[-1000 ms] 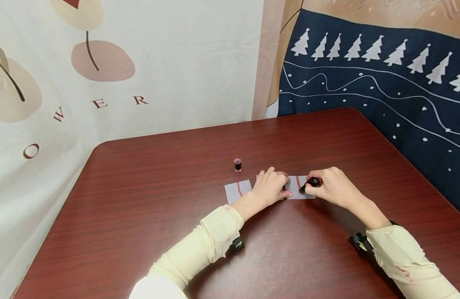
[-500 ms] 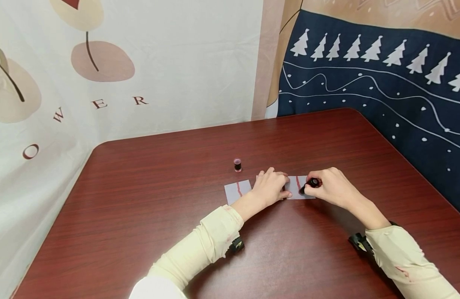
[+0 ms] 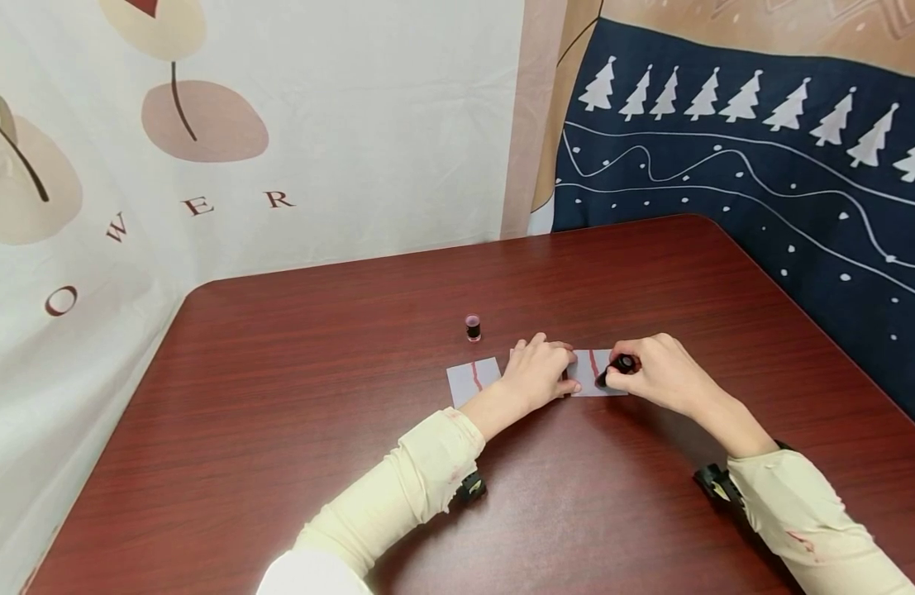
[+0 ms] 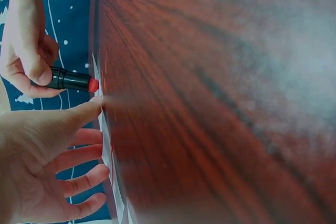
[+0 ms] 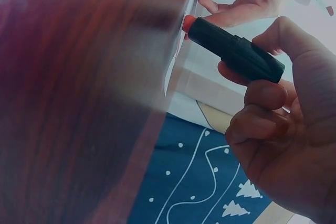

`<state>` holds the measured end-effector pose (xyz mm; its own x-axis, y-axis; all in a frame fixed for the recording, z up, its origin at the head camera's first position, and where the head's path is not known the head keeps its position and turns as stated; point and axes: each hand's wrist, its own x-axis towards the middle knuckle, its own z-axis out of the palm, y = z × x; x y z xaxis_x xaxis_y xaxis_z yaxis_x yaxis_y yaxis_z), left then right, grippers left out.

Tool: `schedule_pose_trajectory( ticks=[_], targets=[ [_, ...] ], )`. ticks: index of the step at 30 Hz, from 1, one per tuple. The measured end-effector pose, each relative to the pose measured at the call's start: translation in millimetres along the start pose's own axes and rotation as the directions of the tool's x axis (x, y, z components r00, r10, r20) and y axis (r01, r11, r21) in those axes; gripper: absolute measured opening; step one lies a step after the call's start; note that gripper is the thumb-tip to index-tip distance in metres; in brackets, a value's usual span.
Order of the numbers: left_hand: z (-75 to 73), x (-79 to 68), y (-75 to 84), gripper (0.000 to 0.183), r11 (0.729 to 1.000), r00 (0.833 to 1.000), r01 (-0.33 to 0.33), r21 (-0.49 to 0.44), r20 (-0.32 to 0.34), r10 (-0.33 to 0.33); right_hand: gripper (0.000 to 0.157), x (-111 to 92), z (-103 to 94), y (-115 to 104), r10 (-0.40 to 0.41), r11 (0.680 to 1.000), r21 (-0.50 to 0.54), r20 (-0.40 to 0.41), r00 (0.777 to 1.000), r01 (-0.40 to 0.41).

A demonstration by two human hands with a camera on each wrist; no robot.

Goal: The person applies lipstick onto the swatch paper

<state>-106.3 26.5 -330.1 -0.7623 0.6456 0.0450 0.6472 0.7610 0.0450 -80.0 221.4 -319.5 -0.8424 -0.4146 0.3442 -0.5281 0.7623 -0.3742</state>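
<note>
My right hand (image 3: pixel 661 372) pinches a black lipstick (image 5: pixel 236 51) between thumb and fingers. Its red tip (image 4: pixel 93 85) meets, or nearly meets, the right-hand piece of pale paper (image 3: pixel 582 376), beside a wavy red line. My left hand (image 3: pixel 535 372) rests on the paper with fingers spread and fairly straight, the thumb near the lipstick tip in the left wrist view. Another pale paper (image 3: pixel 460 384) with a red stroke lies to the left, partly behind my left wrist. Whatever paper lies beneath the left hand is mostly hidden.
A small clear-and-black lipstick cap (image 3: pixel 473 328) stands upright beyond the papers. The dark red-brown table (image 3: pixel 316 388) reaches back to a pale printed cloth (image 3: pixel 397 124) and a navy cloth with white trees (image 3: pixel 762 182). Black wrist cameras sit under both sleeves.
</note>
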Motion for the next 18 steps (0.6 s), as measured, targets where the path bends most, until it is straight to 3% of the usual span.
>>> schedule_pose_trajectory(
  ticks=[18],
  targets=[
    [-0.3, 0.0, 0.0, 0.03, 1.0, 1.0, 0.001, 0.003, -0.001, -0.001, 0.006, -0.9, -0.3, -0.2, -0.006, 1.0, 0.004, 0.0, 1.0, 0.006]
  ],
)
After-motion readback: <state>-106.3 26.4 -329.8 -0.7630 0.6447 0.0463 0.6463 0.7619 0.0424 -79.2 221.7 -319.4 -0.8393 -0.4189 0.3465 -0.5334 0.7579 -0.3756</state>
